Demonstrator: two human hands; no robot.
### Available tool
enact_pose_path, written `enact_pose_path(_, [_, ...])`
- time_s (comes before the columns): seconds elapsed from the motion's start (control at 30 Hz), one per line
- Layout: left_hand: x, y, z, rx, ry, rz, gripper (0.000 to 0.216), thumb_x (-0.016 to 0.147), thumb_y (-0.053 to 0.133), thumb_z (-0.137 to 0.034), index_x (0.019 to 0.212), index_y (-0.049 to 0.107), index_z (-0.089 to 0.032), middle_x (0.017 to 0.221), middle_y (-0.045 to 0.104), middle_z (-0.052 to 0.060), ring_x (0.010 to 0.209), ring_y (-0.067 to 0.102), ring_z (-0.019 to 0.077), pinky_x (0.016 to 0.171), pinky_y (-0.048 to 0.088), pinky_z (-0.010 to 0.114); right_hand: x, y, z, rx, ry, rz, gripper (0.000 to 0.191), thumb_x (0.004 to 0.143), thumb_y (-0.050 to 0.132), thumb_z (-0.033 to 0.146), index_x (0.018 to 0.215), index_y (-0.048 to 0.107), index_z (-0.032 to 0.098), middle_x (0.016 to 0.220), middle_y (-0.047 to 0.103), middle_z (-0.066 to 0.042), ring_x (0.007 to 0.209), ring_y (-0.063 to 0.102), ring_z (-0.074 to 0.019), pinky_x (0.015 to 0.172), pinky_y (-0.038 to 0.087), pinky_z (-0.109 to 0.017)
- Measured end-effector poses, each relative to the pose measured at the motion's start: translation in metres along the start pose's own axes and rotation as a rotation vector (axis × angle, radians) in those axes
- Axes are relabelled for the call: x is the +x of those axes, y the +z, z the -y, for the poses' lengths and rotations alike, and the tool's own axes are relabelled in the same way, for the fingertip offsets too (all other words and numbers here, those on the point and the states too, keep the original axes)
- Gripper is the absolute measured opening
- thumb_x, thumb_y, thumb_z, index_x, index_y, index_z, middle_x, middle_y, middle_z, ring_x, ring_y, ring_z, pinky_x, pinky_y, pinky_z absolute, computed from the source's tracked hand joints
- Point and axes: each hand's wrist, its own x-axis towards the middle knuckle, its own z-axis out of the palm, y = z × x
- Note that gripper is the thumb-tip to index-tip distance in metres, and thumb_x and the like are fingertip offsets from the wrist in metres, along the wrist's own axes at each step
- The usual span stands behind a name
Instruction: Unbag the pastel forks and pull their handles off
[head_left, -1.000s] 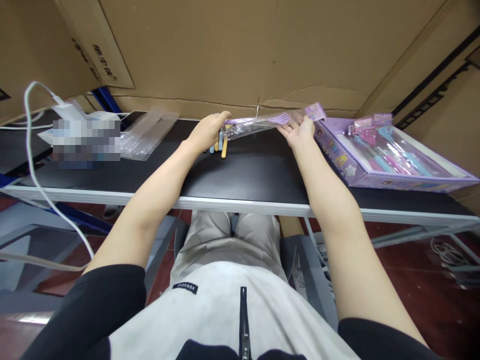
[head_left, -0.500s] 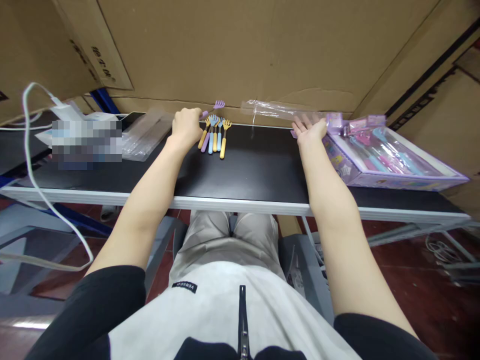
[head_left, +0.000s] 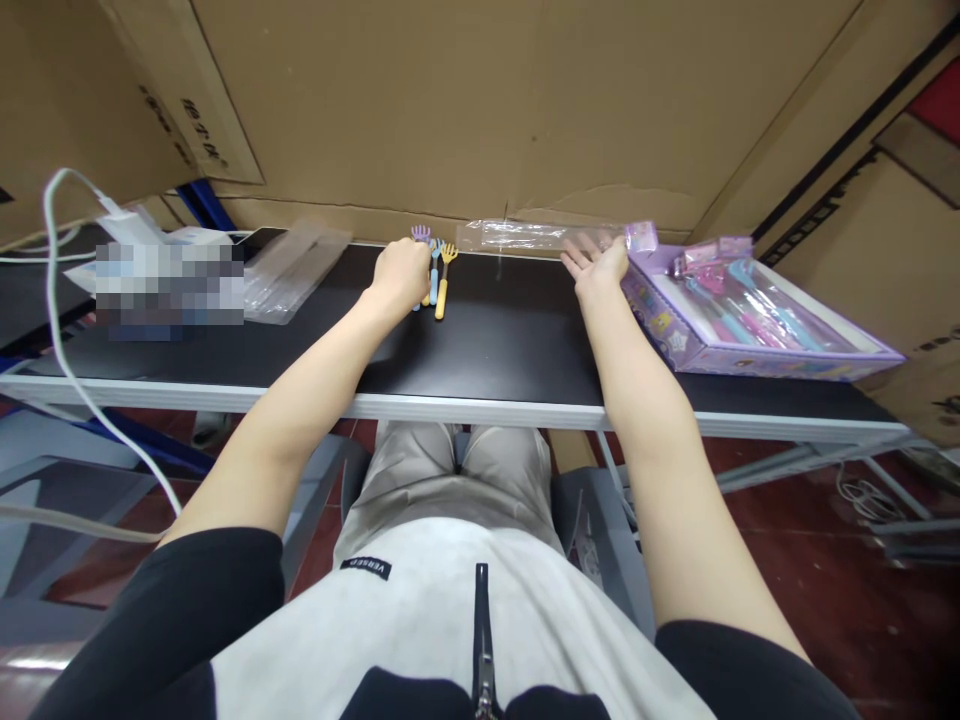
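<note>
A single head-worn camera looks forward and steeply down over the person's own torso and lap, facing a black table (head_left: 495, 340) at 12 o'clock with a cardboard wall close behind it. Both forearms run up the frame to the left hand (head_left: 401, 277) at 11 o'clock and the right hand (head_left: 600, 265) at 1 o'clock. The table's far edge sits at arm's reach.

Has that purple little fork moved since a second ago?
Yes. The purple fork was inside the clear bag, held between both hands. Now it lies out of the bag on the black table, with the other small forks by the left hand.
</note>
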Motion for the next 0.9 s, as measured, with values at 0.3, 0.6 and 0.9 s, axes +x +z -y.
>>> enact_pose_path(0.3, [-0.005, 0.009, -0.013, 0.170, 0.152, 0.054, 0.038, 0.093, 0.050, -0.009, 0.121, 0.073, 0.001, 0.120, 0.071, 0.029, 0.118, 0.069, 0.0417, 0.097, 0.055, 0.045, -0.003, 0.007, -0.011, -0.015, 0.007, 0.037, 0.052, 0.105, 0.031, 0.058, 0.133, 0.059, 0.024, 0.116, 0.072, -0.010, 0.093, 0.075, -0.0189, 0.078, 0.066, -0.041])
enact_pose_path(0.6, [0.001, 0.022, 0.000, 0.253, 0.266, 0.159, 0.041, 0.099, 0.048, -0.025, 0.124, 0.074, -0.006, 0.128, 0.070, 0.025, 0.126, 0.064, 0.0394, 0.101, 0.053, 0.045, -0.017, 0.017, -0.019, -0.058, 0.058, 0.095, 0.057, 0.100, 0.041, 0.068, 0.132, 0.057, 0.024, 0.110, 0.071, -0.009, 0.087, 0.072, -0.0185, 0.076, 0.066, -0.040])
enact_pose_path(0.9, [0.017, 0.014, 0.029, -0.065, 0.063, -0.077, 0.028, 0.090, 0.052, -0.022, 0.099, 0.076, -0.011, 0.121, 0.071, 0.020, 0.124, 0.060, 0.0386, 0.111, 0.039, 0.053, -0.027, 0.022, -0.010, 0.016, 0.017, 0.087, 0.049, 0.102, 0.040, 0.060, 0.119, 0.063, 0.020, 0.099, 0.068, -0.004, 0.074, 0.066, -0.0113, 0.070, 0.063, -0.029])
